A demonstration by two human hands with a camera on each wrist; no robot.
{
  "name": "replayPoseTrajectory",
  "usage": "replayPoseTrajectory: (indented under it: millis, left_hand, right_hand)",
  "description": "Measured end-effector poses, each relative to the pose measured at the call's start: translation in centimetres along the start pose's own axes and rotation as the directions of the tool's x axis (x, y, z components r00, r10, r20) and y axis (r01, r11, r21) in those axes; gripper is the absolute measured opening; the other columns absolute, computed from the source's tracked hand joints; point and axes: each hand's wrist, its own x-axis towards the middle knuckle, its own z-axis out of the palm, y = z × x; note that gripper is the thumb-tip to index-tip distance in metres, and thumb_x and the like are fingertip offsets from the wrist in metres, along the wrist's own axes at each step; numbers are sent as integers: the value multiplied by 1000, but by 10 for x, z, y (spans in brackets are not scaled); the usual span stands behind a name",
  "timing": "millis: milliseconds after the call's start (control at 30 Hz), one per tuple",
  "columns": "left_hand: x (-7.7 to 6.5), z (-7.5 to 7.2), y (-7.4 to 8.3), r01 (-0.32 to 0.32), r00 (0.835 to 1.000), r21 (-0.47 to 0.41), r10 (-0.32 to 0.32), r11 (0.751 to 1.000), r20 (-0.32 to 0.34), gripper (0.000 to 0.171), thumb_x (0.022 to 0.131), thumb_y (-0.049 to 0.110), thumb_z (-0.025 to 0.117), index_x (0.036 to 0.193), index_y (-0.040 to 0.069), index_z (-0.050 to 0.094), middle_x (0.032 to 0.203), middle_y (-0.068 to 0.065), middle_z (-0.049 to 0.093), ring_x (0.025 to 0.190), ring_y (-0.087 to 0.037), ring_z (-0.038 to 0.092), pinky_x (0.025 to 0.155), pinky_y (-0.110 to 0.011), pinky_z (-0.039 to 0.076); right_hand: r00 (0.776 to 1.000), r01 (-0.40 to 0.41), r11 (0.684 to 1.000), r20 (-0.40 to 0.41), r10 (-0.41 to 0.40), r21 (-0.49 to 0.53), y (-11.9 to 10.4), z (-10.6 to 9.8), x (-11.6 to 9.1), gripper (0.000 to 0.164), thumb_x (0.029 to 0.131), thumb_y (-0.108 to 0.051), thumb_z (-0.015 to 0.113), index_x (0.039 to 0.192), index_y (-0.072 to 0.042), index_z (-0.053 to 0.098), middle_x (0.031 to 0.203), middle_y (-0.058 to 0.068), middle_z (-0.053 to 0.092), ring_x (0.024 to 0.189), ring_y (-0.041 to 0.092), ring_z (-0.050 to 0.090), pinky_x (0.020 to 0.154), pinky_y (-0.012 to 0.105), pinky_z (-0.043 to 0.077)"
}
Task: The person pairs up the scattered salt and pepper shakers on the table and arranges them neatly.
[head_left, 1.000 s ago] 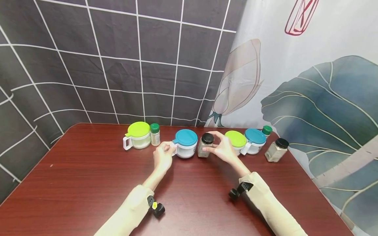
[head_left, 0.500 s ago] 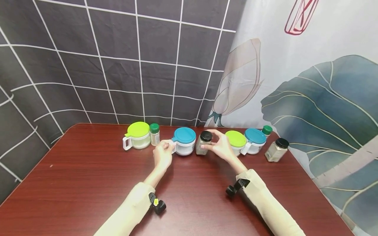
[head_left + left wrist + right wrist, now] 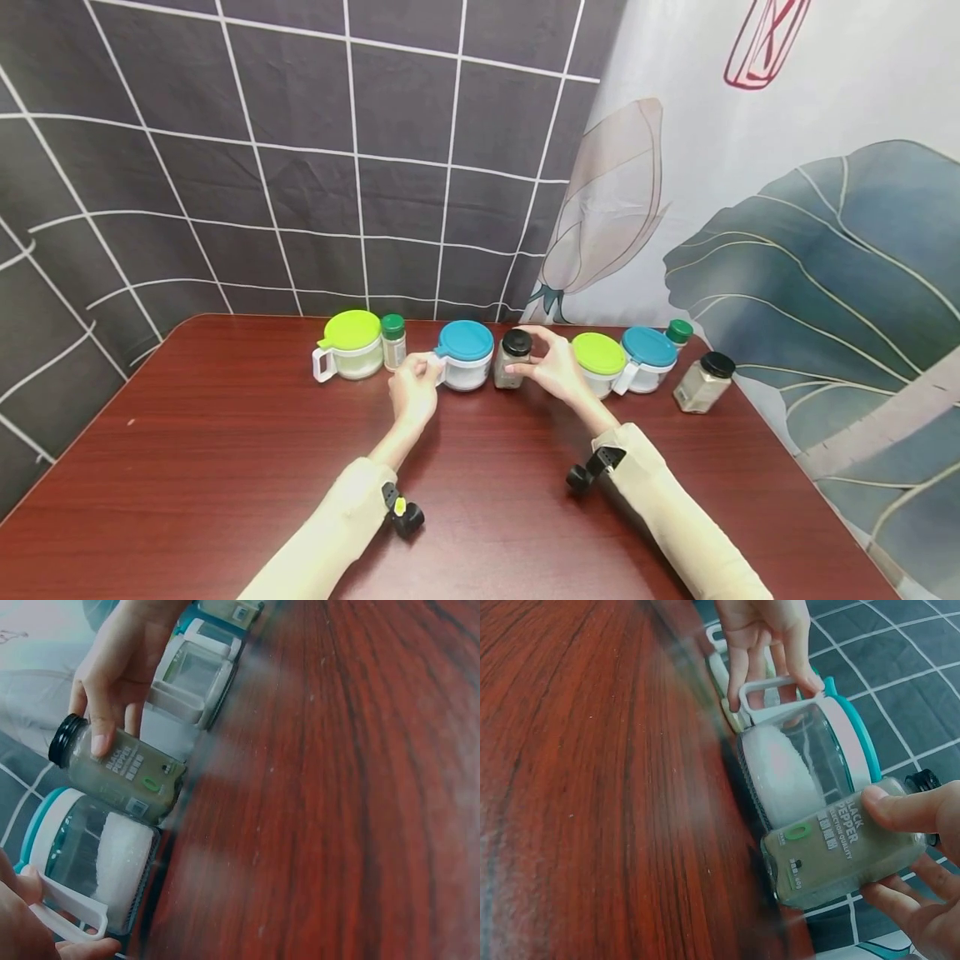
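Note:
My left hand (image 3: 414,390) grips the white handle (image 3: 71,906) of a clear seasoning jar (image 3: 465,367) with a blue lid. White grains fill part of this jar, as the right wrist view shows. Thumb and fingers of my right hand (image 3: 553,367) hold a black pepper jar (image 3: 509,368) with a black lid, its label (image 3: 845,825) readable in the right wrist view. The pepper jar stands upright right beside the blue-lidded jar, on its right.
A green-lidded seasoning jar (image 3: 352,343) and a green-capped shaker (image 3: 393,342) stand to the left. On the right are another green-lidded jar (image 3: 598,357), a second blue-lidded jar (image 3: 648,358), a green-capped shaker (image 3: 679,332) and a black-lidded jar (image 3: 702,383). A curtain hangs behind the table (image 3: 480,500).
Both hands have shifted the blue-lidded jar and the pepper jar slightly back and to the left, toward the wall. The other jars and shakers have stayed in place.

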Motion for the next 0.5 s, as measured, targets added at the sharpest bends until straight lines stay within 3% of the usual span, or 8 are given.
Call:
replayPoseTrajectory:
  millis: [500]
  left_hand:
    - [7,4,-3,36,999,-7,-36,999,-18,19,88,18,66,103,6,69,104,-15,73,110,-34,63,93,-49,45]
  right_hand:
    - [999,-25,999,-25,25,-20,3,6,10,61,66,-4,86,122,-3,62,115,19,67,106,32,64,92,44,53]
